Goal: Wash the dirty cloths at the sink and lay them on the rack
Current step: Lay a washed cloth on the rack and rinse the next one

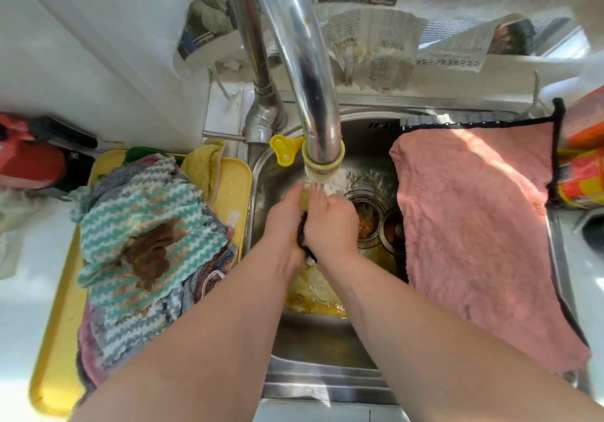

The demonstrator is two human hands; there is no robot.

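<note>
Two hands (283, 222) (328, 223) gripping cloth (302, 237), pink cloth (474, 225) covering sink (327, 385) right half

Likely home kitchen: sink (327, 385), tap (304, 62)

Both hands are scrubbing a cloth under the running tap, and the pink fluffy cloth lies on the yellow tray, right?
Not quite. The head view shows the pink fluffy cloth spread on the rack over the steel sink's right side, not on the yellow plastic tray. The rest holds.

A stained striped cloth (147, 225) lies left of the sink (327, 385); a dark-edged cloth (301, 235) is bunched over its basin; a pink cloth (474, 225) is spread across its right.
</note>
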